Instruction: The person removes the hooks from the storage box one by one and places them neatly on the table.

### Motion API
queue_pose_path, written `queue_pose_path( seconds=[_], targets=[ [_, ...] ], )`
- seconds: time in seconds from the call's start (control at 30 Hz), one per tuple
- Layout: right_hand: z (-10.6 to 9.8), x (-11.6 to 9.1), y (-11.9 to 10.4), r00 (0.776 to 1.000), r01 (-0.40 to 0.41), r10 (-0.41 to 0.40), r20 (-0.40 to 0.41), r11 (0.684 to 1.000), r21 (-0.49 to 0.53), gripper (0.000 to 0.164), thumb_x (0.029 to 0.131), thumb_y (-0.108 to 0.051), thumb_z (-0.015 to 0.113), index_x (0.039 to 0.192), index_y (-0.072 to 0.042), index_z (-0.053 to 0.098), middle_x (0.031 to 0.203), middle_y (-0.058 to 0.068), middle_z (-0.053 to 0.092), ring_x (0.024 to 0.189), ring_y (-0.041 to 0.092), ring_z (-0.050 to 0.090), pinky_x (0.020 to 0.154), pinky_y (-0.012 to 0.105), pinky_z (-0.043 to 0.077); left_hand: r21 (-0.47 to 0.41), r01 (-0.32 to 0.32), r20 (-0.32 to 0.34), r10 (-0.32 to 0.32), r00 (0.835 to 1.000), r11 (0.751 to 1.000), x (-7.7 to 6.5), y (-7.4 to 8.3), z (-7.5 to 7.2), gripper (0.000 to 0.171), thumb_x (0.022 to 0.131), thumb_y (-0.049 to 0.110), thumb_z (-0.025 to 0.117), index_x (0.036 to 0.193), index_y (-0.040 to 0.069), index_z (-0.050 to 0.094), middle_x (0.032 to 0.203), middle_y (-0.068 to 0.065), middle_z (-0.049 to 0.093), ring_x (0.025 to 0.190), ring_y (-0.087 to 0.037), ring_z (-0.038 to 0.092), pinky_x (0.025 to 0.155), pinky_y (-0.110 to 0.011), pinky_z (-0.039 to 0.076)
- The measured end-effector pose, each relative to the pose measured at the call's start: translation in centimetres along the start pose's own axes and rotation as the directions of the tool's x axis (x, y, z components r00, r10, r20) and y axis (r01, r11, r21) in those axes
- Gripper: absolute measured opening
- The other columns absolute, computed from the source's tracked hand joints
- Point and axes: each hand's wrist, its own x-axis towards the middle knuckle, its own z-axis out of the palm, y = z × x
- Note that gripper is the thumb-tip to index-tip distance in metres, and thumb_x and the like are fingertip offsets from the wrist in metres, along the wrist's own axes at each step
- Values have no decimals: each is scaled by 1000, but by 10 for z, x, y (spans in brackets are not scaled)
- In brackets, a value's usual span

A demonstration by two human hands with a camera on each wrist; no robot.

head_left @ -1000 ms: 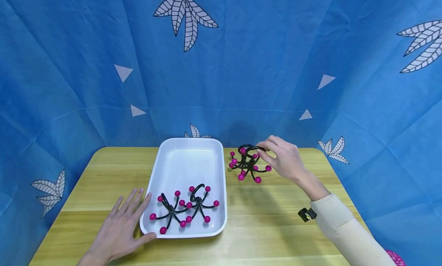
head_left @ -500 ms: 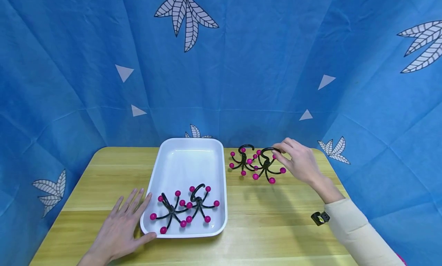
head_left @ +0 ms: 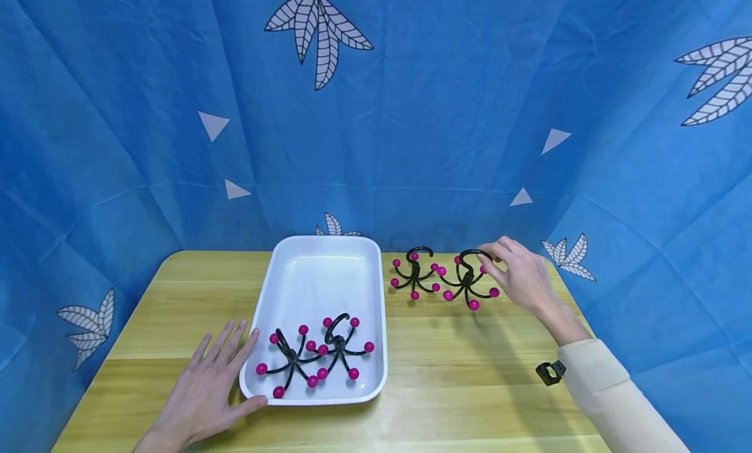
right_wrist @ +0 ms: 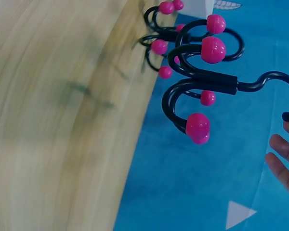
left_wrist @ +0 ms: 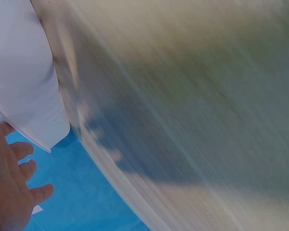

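Note:
My right hand pinches the curled top of a black multi-arm hook with pink ball tips. In the right wrist view this held hook hangs upright off the wooden surface, and the fingers are partly out of frame. Just left of it a second such hook stands on the table. My left hand lies with straight, spread fingers at the left edge of the white tray. Two more hooks, a left one and a right one, sit in the tray's near half.
The wooden table has rounded back corners. A blue patterned cloth hangs behind it and along both sides. A black wrist camera is strapped near my right cuff.
My right hand has carried its hook to the right, away from the standing hook it overlapped before. The left hand and the tray have stayed in place.

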Motion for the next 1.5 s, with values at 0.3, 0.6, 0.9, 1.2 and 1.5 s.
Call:
queue_pose_path(
  seconds=[0.3,0.6,0.9,1.2,1.5],
  targets=[
    [11,-9,19,993,-91,93,70,996,-19,13,93,-15,78,105,-10,79,84,4,69,59,18,58,42,20,31,8,-4,-7,4,1000,1000,0,-1,2,110,82,88,57,163,14,41,170,-18,38,159,-39,32,128,-28,-29],
    [24,-11,33,968,-173,176,178,984,-35,18,99,-21,72,111,-9,78,91,7,71,67,20,62,45,21,34,1,3,-1,-3,1000,1000,0,-1,1,111,82,89,56,162,14,43,170,-18,39,159,-40,33,138,-51,-9],
    [36,-13,42,952,-219,223,209,975,-41,21,102,-25,69,114,-11,77,93,7,70,64,18,59,42,23,32,-16,9,18,-9,1000,1000,2,-1,-1,110,81,90,55,161,14,45,169,-18,40,159,-40,32,127,-63,30],
    [45,-13,48,945,-238,240,223,971,-33,22,103,-27,68,116,-12,76,95,6,70,66,18,61,44,23,36,-24,15,18,-15,1000,1000,1,0,-1,110,82,88,57,162,14,42,170,-18,38,160,-40,31,135,-61,14],
    [45,-12,53,945,-223,221,240,975,-20,22,103,-24,69,118,-11,77,88,4,66,66,16,59,46,23,37,-29,28,46,-27,999,999,3,0,-2,110,81,88,58,162,14,43,170,-18,38,159,-40,31,128,-65,28]
  ],
)
